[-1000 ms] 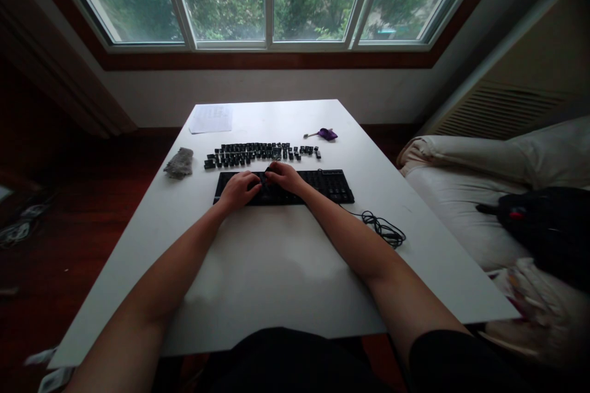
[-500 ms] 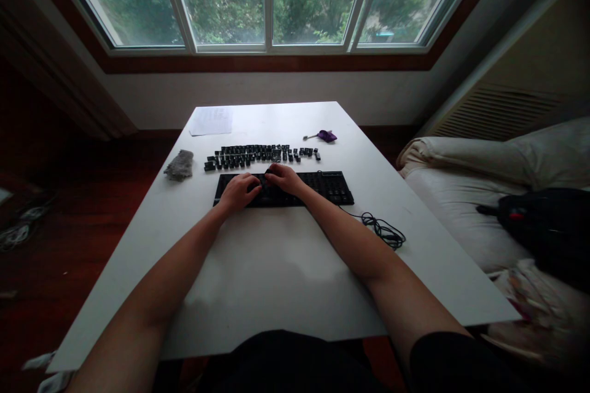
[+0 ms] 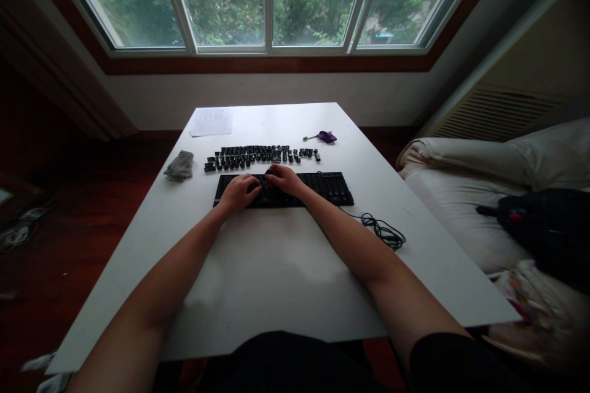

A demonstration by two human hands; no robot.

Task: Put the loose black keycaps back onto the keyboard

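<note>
A black keyboard (image 3: 332,187) lies across the white table in front of me. My left hand (image 3: 238,190) rests on its left part, fingers curled and thumb toward the middle, holding it. Over the keyboard's middle is my right hand (image 3: 284,179), its fingers pinched at the back edge around a small black piece that looks like a keycap; the fingers partly hide it. Just beyond, loose black keycaps (image 3: 239,156) stand in rows on the table. The keyboard's bundled cable (image 3: 383,232) lies at its right front.
Left of the keycaps is a crumpled grey cloth (image 3: 179,166). A purple brush-like tool (image 3: 326,137) lies at the back right, and a paper sheet (image 3: 211,121) at the back left. The white table (image 3: 258,282) has a sofa (image 3: 442,209) with a black bag (image 3: 548,227) to its right.
</note>
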